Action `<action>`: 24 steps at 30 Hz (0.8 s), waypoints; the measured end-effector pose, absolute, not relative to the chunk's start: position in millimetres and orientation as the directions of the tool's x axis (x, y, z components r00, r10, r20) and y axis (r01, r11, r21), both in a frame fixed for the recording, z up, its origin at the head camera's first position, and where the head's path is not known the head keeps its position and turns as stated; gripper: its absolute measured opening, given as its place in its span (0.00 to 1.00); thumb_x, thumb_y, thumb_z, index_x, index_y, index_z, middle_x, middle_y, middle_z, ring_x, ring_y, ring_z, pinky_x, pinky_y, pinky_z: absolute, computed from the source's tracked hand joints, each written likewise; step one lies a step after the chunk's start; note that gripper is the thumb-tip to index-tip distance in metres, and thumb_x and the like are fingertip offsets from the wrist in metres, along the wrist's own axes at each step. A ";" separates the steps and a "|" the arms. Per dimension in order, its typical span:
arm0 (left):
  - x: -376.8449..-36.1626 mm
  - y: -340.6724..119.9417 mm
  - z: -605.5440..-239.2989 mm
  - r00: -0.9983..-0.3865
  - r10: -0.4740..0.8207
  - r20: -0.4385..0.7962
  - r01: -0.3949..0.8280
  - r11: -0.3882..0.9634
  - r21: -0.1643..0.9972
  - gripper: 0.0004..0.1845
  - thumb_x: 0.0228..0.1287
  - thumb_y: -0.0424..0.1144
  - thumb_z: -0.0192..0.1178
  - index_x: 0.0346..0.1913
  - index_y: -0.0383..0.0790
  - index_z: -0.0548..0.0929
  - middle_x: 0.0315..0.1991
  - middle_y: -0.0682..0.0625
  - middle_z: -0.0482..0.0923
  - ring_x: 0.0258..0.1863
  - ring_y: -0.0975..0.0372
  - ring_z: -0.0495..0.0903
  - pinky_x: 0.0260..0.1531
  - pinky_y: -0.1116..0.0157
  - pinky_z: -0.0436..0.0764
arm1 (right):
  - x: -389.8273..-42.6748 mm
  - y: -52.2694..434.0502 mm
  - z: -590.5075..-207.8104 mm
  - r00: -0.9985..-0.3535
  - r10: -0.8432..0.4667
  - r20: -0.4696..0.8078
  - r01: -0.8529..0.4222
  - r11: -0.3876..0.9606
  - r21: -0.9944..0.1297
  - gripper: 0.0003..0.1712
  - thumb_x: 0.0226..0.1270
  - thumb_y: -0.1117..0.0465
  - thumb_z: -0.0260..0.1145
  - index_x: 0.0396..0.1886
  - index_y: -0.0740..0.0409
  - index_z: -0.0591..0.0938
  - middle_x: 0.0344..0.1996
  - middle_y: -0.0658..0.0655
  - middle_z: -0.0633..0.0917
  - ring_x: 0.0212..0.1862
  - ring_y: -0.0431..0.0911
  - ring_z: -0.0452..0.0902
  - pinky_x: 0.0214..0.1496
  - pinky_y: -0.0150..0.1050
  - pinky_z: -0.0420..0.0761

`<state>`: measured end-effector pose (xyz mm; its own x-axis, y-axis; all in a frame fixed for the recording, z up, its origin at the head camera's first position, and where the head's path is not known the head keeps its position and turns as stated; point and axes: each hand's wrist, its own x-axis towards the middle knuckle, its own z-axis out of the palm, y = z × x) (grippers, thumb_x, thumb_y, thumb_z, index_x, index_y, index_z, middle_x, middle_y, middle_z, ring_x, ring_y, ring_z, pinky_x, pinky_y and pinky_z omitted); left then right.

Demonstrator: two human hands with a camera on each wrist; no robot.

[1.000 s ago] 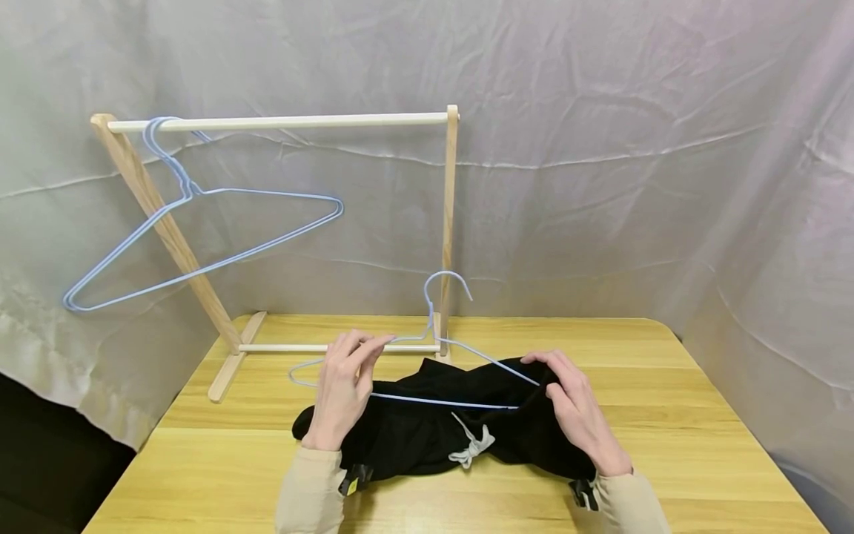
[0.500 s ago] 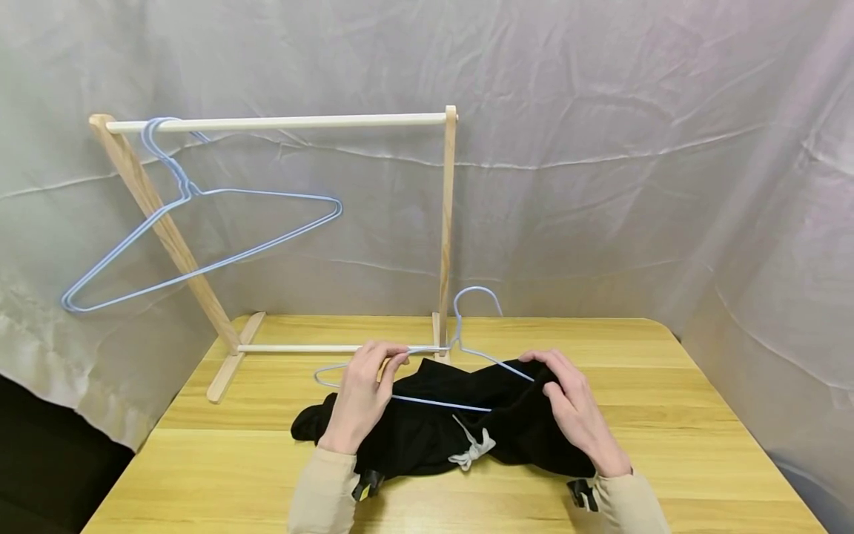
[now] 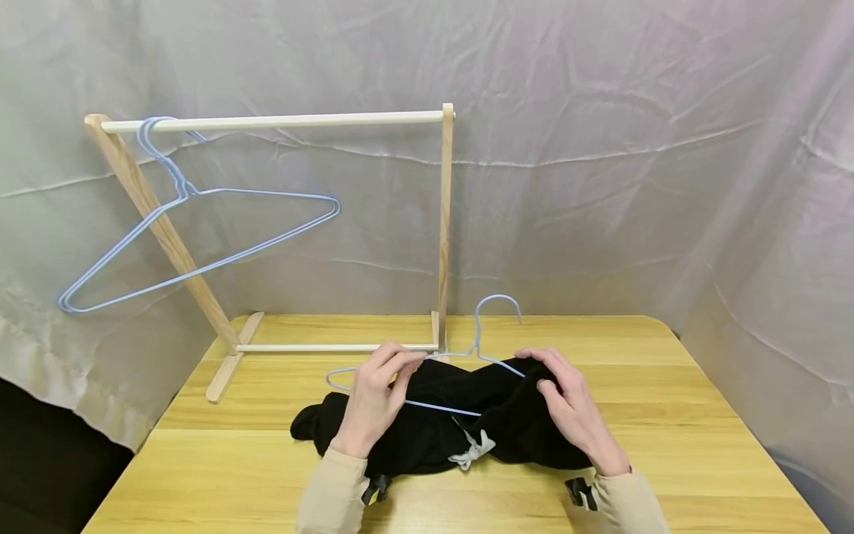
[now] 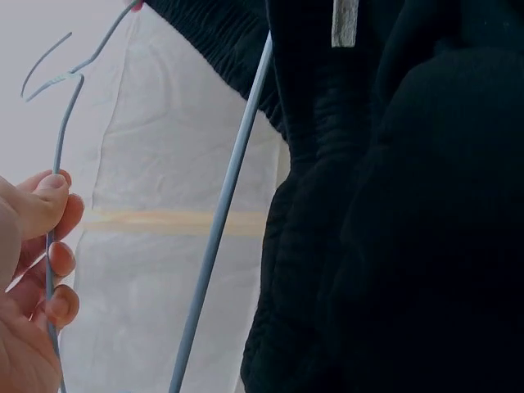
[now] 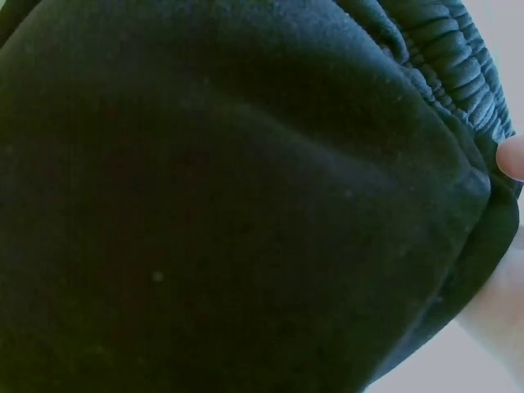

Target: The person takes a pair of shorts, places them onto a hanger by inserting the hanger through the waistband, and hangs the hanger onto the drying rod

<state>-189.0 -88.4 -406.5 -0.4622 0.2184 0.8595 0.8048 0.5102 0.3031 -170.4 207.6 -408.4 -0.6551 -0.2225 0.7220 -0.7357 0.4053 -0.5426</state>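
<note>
The left hand (image 3: 372,397) pinches the upper wire of the pale blue hanger (image 3: 427,382) between thumb and curled fingertips (image 4: 51,196), on the wire's left shoulder, just left of the twisted neck. The right hand (image 3: 567,404) has its fingers curled over the elastic waistband of the black garment (image 3: 434,430), gripping the cloth where the hanger's right arm disappears into it. Taking the wooden rack (image 3: 280,119) as landmark, the garment lies bunched on the yellow table (image 3: 667,415) just in front of the rack's right upright, with the hanger's hook standing up just right of that upright's foot; a second blue hanger (image 3: 193,237) hangs tilted from the rack's top bar at its left end. By the look of it, the step in hand is threading the hanger into the waist opening; the next move would seem to call for holding the waistband open with the right hand and guiding the wire further in without snagging the white drawstring (image 3: 472,447). The left wrist view shows the pinch on the wire and the lower bar running along the cloth's edge, which the head view gives only small; the right wrist view shows almost nothing but black cloth, ribbed waistband and a fingertip (image 5: 512,160) at its edge, while only the head view shows the rack and the table.
</note>
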 end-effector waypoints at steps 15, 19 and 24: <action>-187.2 -71.9 -412.0 -0.422 0.221 0.879 0.789 0.567 0.236 0.05 0.61 0.32 0.70 0.39 0.43 0.90 0.28 0.55 0.80 0.23 0.67 0.72 0.25 0.73 0.68 | -170.9 209.6 -407.0 -0.683 -0.254 0.685 -0.719 0.397 -0.570 0.31 0.58 0.85 0.52 0.58 0.62 0.80 0.51 0.56 0.84 0.58 0.32 0.75 0.63 0.21 0.67; -186.1 -67.1 -413.4 -0.418 0.230 0.879 0.794 0.562 0.230 0.05 0.61 0.32 0.70 0.39 0.42 0.90 0.27 0.55 0.78 0.23 0.67 0.70 0.25 0.75 0.67 | -171.0 209.7 -407.2 -0.678 -0.264 0.685 -0.724 0.395 -0.565 0.31 0.58 0.85 0.52 0.59 0.63 0.80 0.52 0.52 0.83 0.57 0.32 0.75 0.62 0.21 0.67; -184.6 -61.8 -415.2 -0.415 0.238 0.878 0.796 0.562 0.225 0.05 0.61 0.33 0.69 0.39 0.43 0.90 0.27 0.56 0.79 0.24 0.68 0.71 0.25 0.75 0.68 | -169.9 208.9 -405.8 -0.694 -0.273 0.666 -0.712 0.396 -0.580 0.30 0.59 0.84 0.52 0.59 0.64 0.80 0.53 0.53 0.83 0.57 0.32 0.75 0.62 0.21 0.68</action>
<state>-184.6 -61.8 -415.2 -0.4154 0.2376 0.8781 0.7961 0.5620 0.2245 -169.9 208.9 -405.8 -0.6944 -0.2728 0.6658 -0.7118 0.3958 -0.5802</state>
